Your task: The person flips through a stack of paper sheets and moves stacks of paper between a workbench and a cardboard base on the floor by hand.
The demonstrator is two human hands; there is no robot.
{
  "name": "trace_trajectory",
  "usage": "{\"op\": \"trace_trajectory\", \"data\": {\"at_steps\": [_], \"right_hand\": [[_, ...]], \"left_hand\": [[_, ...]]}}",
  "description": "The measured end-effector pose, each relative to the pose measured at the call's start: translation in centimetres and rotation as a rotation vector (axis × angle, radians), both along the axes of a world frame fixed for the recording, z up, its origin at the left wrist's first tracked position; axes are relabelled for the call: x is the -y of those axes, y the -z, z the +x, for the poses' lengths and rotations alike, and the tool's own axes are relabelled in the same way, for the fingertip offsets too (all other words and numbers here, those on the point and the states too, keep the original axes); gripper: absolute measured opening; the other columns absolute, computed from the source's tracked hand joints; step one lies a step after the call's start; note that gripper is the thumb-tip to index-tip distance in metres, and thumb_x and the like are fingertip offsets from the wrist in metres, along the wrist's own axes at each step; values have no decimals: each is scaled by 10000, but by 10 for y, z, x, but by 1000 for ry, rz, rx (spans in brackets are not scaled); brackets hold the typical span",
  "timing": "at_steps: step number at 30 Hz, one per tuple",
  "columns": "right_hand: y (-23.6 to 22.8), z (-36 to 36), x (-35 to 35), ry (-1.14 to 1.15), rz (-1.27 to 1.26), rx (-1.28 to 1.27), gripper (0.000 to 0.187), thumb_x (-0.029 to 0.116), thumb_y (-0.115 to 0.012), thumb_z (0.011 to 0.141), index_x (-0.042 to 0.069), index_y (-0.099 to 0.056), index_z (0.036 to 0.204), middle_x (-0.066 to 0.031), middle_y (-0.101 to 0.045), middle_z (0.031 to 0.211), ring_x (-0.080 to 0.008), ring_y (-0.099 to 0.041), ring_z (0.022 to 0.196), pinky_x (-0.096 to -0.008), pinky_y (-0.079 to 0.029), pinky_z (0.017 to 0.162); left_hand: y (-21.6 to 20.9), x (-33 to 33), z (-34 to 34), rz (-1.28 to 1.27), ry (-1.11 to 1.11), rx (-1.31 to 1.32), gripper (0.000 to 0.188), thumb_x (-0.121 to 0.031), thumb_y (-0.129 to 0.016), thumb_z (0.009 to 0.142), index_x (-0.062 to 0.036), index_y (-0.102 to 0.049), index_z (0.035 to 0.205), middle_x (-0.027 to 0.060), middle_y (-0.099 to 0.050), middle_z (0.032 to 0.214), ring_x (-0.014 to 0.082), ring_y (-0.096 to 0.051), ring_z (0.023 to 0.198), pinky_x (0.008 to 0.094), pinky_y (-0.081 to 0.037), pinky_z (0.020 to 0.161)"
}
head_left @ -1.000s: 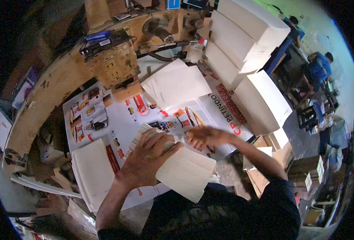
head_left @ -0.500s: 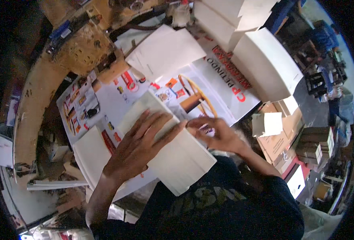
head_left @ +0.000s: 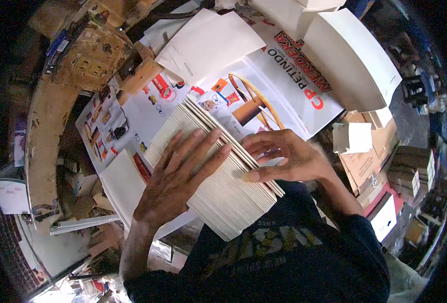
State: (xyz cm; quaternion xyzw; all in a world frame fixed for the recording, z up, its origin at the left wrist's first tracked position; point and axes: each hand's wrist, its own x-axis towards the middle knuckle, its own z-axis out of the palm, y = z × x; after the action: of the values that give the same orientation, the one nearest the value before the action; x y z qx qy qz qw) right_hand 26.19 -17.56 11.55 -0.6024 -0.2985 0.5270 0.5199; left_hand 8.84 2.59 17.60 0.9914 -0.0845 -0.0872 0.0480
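Observation:
A thick stack of white folded sheets (head_left: 228, 197) lies in front of me, slanted, its many edges fanned into narrow ridges. My left hand (head_left: 183, 166) rests flat across its upper face, fingers stretched out and slightly apart. At the stack's right edge is my right hand (head_left: 289, 156); its thumb presses on the ridged sheets while the bent fingers reach along the outer edge, their tips partly hidden. A few sheets on that side stand a little apart from the others. Beneath lies a printed poster sheet (head_left: 178, 108) with colourful pictures.
Loose white sheets (head_left: 210, 48) lie at the far side. A tall stack of white card (head_left: 355, 58) stands at the far right, near brown cardboard (head_left: 357, 166). Another white stack (head_left: 117, 184) sits left of my left hand. A worn wooden frame (head_left: 51, 126) runs along the left.
The stack's smooth face has spread into fanned ridges under my hands. My right thumb has come onto the stack near its right edge. The whole view has shifted slightly.

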Motion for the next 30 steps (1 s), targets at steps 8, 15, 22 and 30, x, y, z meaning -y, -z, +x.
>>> {"op": "trace_trajectory", "data": {"at_steps": [8, 15, 22, 30], "right_hand": [[-9, 5, 7, 45, 126, -21, 545, 182, -715, 848, 34, -546, 1344, -140, -629, 1230, -224, -622, 1054, -386, -458, 985], [3, 0, 0, -36, 220, 297, 416, 257, -728, 838, 4, -677, 1165, -173, -710, 1030, -221, -677, 900, -322, -495, 869], [-11, -12, -3, -32, 222, 482, 537, 235, -883, 688, 5, -691, 1133, -137, -719, 980, -179, -672, 887, -304, -512, 821], [-22, -12, -3, 37, 255, 185, 446, 211, -724, 860, 36, -625, 1259, -168, -708, 1074, -182, -657, 995, -325, -500, 901]], "left_hand": [[2, -1, -7, -40, -46, -6, 886, -150, -731, 663, -162, -382, 1478, 152, -279, 1545, 350, -267, 1422, 531, -200, 1177], [4, 0, -12, -4, -73, 3, 684, -91, -527, 848, -180, -342, 1500, 94, -259, 1570, 302, -278, 1429, 513, -215, 1180], [8, 1, -22, -12, -81, 52, 692, -79, -530, 841, -183, -344, 1500, 83, -254, 1578, 289, -277, 1435, 512, -223, 1175], [13, -3, -32, -44, -130, 101, 681, -39, -510, 825, -114, -359, 1484, 122, -310, 1537, 278, -310, 1419, 491, -237, 1175]]}}
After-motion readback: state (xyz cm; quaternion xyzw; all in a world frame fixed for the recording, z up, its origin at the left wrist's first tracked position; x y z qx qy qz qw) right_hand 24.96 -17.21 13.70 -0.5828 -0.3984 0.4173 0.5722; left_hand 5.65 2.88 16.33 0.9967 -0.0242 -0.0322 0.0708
